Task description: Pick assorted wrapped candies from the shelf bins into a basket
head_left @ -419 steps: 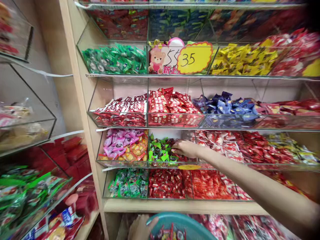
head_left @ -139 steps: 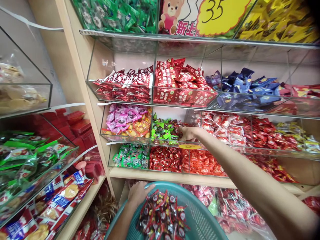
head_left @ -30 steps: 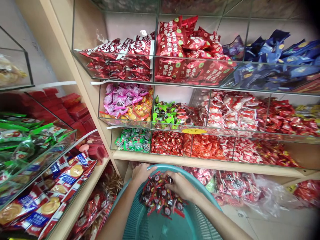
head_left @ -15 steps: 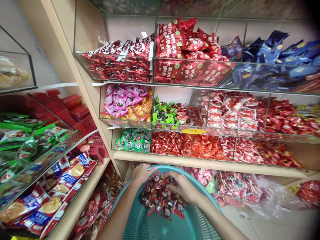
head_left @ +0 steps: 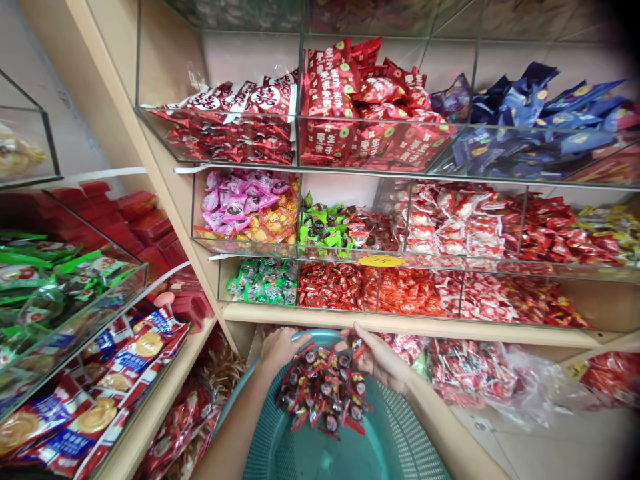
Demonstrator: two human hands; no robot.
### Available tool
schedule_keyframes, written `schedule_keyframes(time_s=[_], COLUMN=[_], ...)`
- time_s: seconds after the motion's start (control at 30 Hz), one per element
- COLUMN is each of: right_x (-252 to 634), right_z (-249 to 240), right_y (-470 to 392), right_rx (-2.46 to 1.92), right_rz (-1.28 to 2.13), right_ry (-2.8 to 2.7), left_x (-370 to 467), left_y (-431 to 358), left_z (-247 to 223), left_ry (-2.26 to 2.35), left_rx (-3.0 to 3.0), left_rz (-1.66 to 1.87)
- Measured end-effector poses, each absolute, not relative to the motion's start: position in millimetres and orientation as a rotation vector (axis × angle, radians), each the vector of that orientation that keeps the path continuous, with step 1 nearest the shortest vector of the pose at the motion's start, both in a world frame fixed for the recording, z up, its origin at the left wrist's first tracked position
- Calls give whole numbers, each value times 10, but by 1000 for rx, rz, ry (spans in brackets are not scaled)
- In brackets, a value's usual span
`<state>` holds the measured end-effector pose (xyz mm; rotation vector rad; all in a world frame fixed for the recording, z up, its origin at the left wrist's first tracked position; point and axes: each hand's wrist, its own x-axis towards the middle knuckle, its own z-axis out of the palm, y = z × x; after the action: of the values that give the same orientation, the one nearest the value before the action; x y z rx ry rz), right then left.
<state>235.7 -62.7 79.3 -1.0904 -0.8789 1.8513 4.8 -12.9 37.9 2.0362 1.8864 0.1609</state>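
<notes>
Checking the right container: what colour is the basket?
The basket is teal, best seen in head view.

Head camera, one: worn, facing forward and steeply down. Shelves [head_left: 400, 321] ahead, near, across upper frame; side rack [head_left: 166, 392] at left, oblique; basket [head_left: 327, 460], left hand [head_left: 280, 350] and right hand [head_left: 376, 359] below, close, seen from above.

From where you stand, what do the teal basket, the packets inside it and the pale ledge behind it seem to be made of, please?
Teal basket: likely plastic, slightly glossy, with perforated walls.
Packets: apparently thin plastic film, shiny and crinkled with red ends.
Pale ledge: smooth and tan, either wood or wood-look board; I cannot tell which.
</notes>
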Motion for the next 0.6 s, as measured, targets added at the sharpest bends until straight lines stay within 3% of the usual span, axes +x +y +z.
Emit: schedule_keyframes(time_s=[0.27, 0.47, 0.6], right_x=[2345, 2292, 2178], right_z=[683, 519, 491], right_y=[-624, -622, -634], right_rx=[-1225, -1365, -1442], right_rz=[1654, 958, 768], right_ry=[-1194, -1855, -2105], left_x=[47, 50, 59], left_y=[-132, -138, -151], left_z=[369, 387, 423], left_ry=[1888, 1874, 1880], left_rx=[2036, 2034, 2030], left_rz=[146, 141, 142])
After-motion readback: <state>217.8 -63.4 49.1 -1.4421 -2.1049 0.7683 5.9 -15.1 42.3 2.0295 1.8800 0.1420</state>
